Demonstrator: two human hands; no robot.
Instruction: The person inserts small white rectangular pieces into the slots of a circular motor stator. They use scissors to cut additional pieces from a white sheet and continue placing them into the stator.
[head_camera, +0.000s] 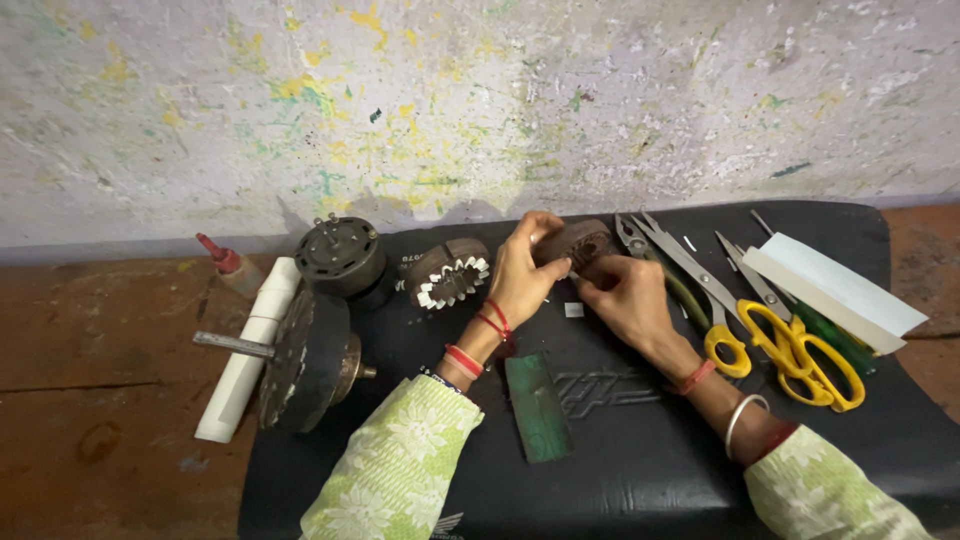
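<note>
My left hand (523, 270) grips a dark round motor stator core (580, 240) that rests on the black mat (640, 470), fingers over its top edge. My right hand (625, 295) pinches a small white slip at the core's lower side, touching it. A second stator core (450, 272) with white slot liners lies just left of my left hand. A small white paper piece (574, 310) lies on the mat below my hands.
A motor housing (340, 256), a rotor with shaft (305, 360), a white tube (250, 345) and a red-capped bottle (228, 262) lie to the left. Pliers (650, 255), yellow-handled scissors (790, 345), white sheets (840, 290) sit right. A green strip (538, 405) lies nearer me.
</note>
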